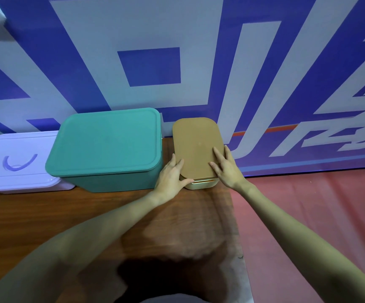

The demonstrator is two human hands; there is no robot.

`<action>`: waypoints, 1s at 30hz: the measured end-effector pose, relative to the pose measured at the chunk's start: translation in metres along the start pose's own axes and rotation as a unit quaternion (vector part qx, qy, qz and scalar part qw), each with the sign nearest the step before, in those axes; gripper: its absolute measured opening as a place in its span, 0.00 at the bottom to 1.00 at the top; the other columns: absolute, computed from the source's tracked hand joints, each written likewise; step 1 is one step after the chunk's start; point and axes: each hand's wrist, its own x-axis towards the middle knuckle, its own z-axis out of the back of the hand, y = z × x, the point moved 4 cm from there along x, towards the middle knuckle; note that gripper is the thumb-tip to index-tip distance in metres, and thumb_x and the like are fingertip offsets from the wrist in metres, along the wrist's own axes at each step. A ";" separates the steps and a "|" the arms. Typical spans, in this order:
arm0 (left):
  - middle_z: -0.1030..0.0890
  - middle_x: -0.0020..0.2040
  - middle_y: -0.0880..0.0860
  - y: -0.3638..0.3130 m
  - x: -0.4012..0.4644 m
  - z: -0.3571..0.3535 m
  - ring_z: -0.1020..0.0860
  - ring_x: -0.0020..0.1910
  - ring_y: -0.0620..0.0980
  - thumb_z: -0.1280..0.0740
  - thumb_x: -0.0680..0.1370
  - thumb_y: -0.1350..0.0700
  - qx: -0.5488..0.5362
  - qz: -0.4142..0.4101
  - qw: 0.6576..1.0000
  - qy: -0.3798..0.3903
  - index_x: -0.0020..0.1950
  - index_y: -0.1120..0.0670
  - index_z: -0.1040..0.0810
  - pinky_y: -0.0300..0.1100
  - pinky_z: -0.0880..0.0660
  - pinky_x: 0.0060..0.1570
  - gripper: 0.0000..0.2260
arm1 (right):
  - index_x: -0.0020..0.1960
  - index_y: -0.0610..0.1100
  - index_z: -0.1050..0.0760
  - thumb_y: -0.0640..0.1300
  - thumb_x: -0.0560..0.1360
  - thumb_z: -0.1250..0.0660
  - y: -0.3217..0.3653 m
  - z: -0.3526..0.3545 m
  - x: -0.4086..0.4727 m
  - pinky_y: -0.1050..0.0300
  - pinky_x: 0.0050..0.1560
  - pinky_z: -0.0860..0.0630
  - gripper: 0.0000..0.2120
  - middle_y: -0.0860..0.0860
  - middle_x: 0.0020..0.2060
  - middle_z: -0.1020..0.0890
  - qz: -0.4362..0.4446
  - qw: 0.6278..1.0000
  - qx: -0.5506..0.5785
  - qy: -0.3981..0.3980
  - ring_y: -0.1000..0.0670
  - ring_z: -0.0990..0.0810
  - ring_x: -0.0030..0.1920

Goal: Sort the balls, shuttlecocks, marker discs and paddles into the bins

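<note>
the left hand lies with straight fingers on the 8 o'clock edge of the flat tan rounded-rectangular plastic lid, thumb pressed to the lid's near rim. the right hand rests flat, fingers spread, on its 4 o'clock side. the lid's long axis runs 6 to 12 o'clock, atop the small cream plastic bin. just beside, at 9 o'clock, stands the large lidded teal plastic bin; farther toward 9, the lidded white plastic bin, all on the brown wooden table.
</note>
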 end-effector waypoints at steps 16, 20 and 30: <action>0.43 0.75 0.68 -0.009 0.026 0.009 0.45 0.76 0.62 0.28 0.73 0.45 0.093 -0.018 0.992 0.077 0.72 0.65 0.35 0.47 0.45 0.75 0.36 | 0.78 0.48 0.60 0.66 0.72 0.36 0.004 -0.002 0.001 0.49 0.76 0.50 0.48 0.40 0.75 0.66 -0.013 0.994 -0.075 0.084 0.41 0.55 0.77; 0.31 0.67 0.66 -0.011 0.037 0.016 0.35 0.69 0.62 0.24 0.69 0.47 0.100 -0.016 0.990 0.098 0.67 0.65 0.29 0.47 0.37 0.70 0.34 | 0.78 0.47 0.60 0.67 0.72 0.37 0.011 -0.002 0.007 0.47 0.76 0.49 0.49 0.39 0.75 0.65 -0.024 0.991 -0.097 0.089 0.39 0.54 0.77; 0.24 0.60 0.63 -0.026 0.033 0.033 0.27 0.60 0.60 0.24 0.71 0.48 0.168 -0.039 0.976 0.132 0.60 0.64 0.26 0.48 0.27 0.59 0.26 | 0.78 0.46 0.53 0.63 0.76 0.40 0.022 0.012 0.008 0.44 0.74 0.44 0.40 0.38 0.75 0.53 -0.056 0.981 -0.154 0.103 0.38 0.48 0.75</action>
